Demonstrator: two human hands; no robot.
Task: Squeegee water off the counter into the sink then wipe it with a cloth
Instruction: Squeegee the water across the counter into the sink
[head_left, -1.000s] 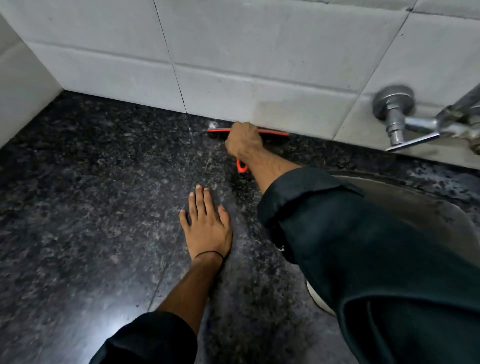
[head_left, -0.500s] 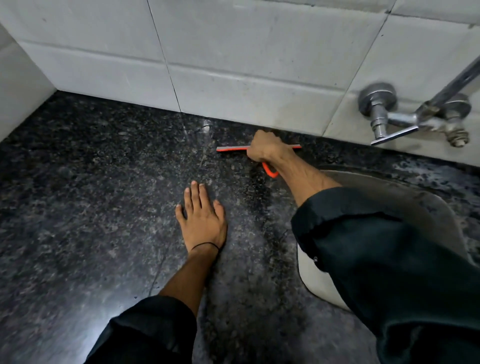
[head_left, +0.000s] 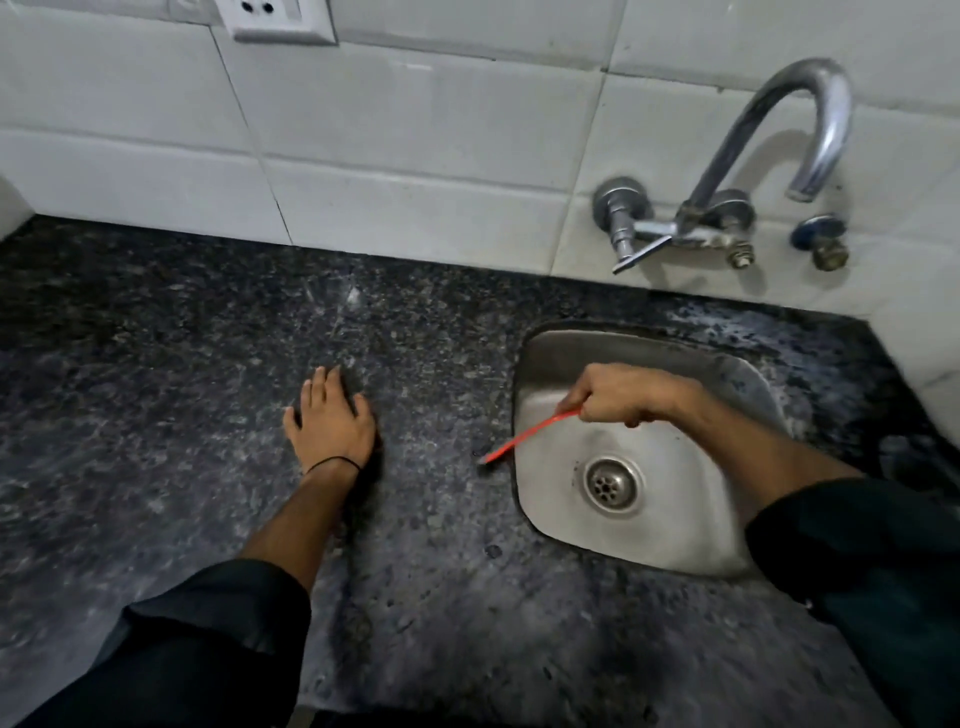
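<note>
The right hand (head_left: 615, 393) has pulled the red squeegee (head_left: 524, 435) from the back wall to the sink (head_left: 670, 540) edge, gripping it tight, while the left hand (head_left: 330, 415) lies open and flat on the tabletop (head_left: 156, 415), so more scraping may remain and the cloth wipe is still left.

Squeegee (head_left: 524, 436) handle: hidden inside the closed right hand (head_left: 615, 395); only the thin red blade edge shows, its tip at 8 o'clock blurred.
Wall socket (head_left: 270, 18): cut off by the top edge at 11 o'clock.
Desk (head_left: 156, 364): cut off at 9 and 6 o'clock.
Sink (head_left: 675, 535): near right corner hidden under the right sleeve (head_left: 857, 571).
Left palm: pressed flat, unseen beneath the left hand (head_left: 332, 421).
</note>
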